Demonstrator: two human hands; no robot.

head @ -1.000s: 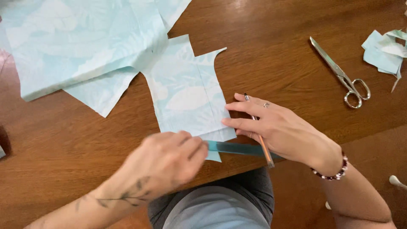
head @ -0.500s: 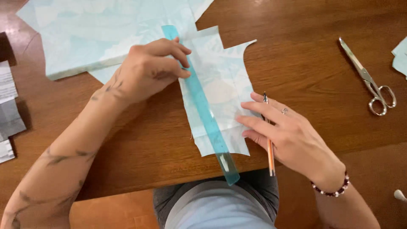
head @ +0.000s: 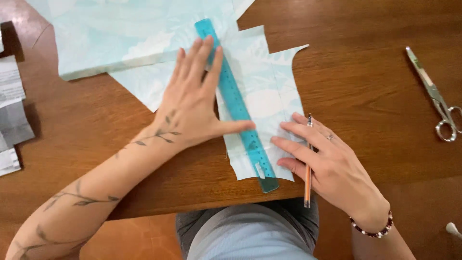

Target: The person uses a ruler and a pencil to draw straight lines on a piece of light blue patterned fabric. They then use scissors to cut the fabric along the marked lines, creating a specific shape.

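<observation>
A cut piece of pale blue leaf-print fabric (head: 267,91) lies on the brown wooden table (head: 365,82). A teal see-through ruler (head: 235,103) lies lengthwise over it, running from the top middle down to the table's near edge. My left hand (head: 195,98) lies flat with spread fingers, pressing the ruler and the fabric; the thumb crosses the ruler. My right hand (head: 320,156) rests on the fabric's right side, fingers pointing left, and holds an orange pencil (head: 308,180) between its fingers, tip pointing away from me.
A larger folded piece of the same fabric (head: 120,33) lies at the top left. Silver scissors (head: 435,96) rest at the right. Grey and white paper pieces (head: 12,115) lie at the left edge. A small white object (head: 453,229) sits at the lower right.
My left hand carried the ruler up over the fabric, laid it along the piece, and now presses it down flat. My right hand with the pencil has stayed at the fabric's right side.
</observation>
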